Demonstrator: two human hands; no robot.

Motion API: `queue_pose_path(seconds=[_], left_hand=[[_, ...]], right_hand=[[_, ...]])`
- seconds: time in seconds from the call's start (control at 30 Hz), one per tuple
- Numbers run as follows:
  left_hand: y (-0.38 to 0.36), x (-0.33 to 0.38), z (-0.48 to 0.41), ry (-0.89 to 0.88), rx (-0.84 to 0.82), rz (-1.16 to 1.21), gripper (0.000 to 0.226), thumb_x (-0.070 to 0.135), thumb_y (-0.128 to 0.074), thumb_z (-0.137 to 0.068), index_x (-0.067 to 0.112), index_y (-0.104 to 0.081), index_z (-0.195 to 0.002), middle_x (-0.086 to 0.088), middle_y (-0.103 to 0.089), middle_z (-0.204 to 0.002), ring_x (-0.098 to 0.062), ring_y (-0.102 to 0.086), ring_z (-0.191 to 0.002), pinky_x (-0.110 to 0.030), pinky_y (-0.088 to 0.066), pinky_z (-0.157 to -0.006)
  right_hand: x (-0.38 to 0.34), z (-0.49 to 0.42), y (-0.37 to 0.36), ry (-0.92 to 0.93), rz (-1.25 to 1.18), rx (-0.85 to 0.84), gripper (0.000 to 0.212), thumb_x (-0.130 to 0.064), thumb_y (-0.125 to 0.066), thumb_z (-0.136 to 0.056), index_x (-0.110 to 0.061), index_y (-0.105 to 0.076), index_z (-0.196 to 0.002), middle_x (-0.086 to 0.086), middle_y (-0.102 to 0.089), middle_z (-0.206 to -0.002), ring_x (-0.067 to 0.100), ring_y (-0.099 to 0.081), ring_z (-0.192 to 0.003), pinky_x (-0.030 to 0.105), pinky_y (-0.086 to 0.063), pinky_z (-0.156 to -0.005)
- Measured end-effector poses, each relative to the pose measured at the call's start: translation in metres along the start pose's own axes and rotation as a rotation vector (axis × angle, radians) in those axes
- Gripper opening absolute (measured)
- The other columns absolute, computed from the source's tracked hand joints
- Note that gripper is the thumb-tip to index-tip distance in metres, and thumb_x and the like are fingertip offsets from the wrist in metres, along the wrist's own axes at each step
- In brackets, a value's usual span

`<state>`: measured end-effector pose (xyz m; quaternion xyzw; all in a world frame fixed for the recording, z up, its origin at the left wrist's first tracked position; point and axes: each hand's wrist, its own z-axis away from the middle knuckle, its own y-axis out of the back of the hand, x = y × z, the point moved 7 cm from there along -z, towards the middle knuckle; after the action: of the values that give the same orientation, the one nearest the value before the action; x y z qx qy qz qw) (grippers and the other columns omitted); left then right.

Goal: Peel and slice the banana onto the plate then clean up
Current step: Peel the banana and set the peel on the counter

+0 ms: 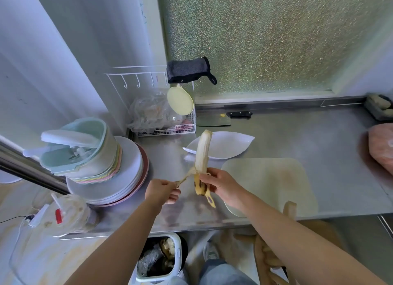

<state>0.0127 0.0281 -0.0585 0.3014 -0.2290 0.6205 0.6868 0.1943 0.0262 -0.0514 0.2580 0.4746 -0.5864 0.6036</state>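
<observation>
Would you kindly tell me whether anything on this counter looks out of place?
A used plastic cup with a straw appears to lie tipped over at the counter's front-left corner, close to the edge. Otherwise nothing looks spilled or damaged.

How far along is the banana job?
Done: the banana is bare along most of its length. In hand: the right hand grips its base, the left hand pinches a loosened peel strip. Left: slicing, the plate shows no slices and the cleaver lies untouched; then cleanup.

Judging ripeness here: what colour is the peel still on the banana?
The peel left on the banana is yellow with dark brown-black spots; head view.
</observation>
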Motion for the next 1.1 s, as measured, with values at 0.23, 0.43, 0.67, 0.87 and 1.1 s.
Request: queue_pose_path(seconds=[0.23, 0.43, 0.67, 0.87, 1.1], left_hand=[[-0.002, 0.032, 0.007, -0.261, 0.097, 0.074, 0.028, 0.021, -0.045, -0.091, 0.008, -0.066, -0.105, -0.010, -0.069, -0.098, -0.022, -0.061, -0.087, -0.027, -0.044, -0.070], [-0.043, 0.039, 0.015, -0.260, -0.218, -0.291, 0.034, 0.041, -0.055, -0.092, 0.010, -0.066, -0.087, -0.001, -0.061, -0.080, -0.009, -0.052, -0.072, -0.021, -0.038, -0.070], [-0.046, 0.043, 0.013, -0.452, -0.151, -0.331, 0.030, 0.038, -0.071, -0.081, 0.012, -0.058, -0.076, 0.001, -0.065, -0.075, -0.011, -0.059, -0.072, -0.022, -0.041, -0.066], [-0.045, 0.049, 0.020, -0.655, -0.182, -0.439, 0.022, 0.026, -0.073, -0.081, 0.021, -0.059, -0.097, 0.013, -0.062, -0.087, -0.001, -0.058, -0.080, -0.019, -0.042, -0.075], [-0.040, 0.055, 0.024, -0.737, -0.079, -0.522, 0.046, 0.035, -0.076, -0.076, 0.020, -0.056, -0.115, 0.013, -0.063, -0.103, -0.002, -0.058, -0.095, -0.017, -0.042, -0.078]], right_hand=[[-0.003, 0.006, -0.002, -0.063, 0.009, -0.097, 0.016, -0.012, -0.056, -0.092, -0.006, -0.060, -0.107, 0.009, -0.061, -0.082, 0.019, -0.056, -0.071, 0.026, -0.047, -0.071], [0.000, 0.007, -0.007, -0.141, 0.000, -0.127, 0.032, -0.009, -0.057, -0.087, -0.009, -0.058, -0.118, 0.012, -0.065, -0.100, 0.026, -0.059, -0.088, 0.031, -0.047, -0.080], [0.000, -0.001, -0.009, -0.164, -0.102, -0.001, 0.053, -0.048, -0.057, -0.087, -0.005, -0.059, -0.118, 0.017, -0.068, -0.108, 0.028, -0.064, -0.099, 0.045, -0.046, -0.098], [-0.011, -0.005, -0.011, -0.110, -0.154, 0.094, 0.055, -0.047, -0.048, -0.094, -0.001, -0.056, -0.123, 0.011, -0.070, -0.110, 0.020, -0.068, -0.100, 0.026, -0.052, -0.084], [-0.019, -0.001, -0.005, -0.057, -0.044, 0.183, 0.044, -0.039, -0.059, -0.090, -0.004, -0.063, -0.116, 0.009, -0.072, -0.102, 0.013, -0.070, -0.082, 0.015, -0.049, -0.061]])
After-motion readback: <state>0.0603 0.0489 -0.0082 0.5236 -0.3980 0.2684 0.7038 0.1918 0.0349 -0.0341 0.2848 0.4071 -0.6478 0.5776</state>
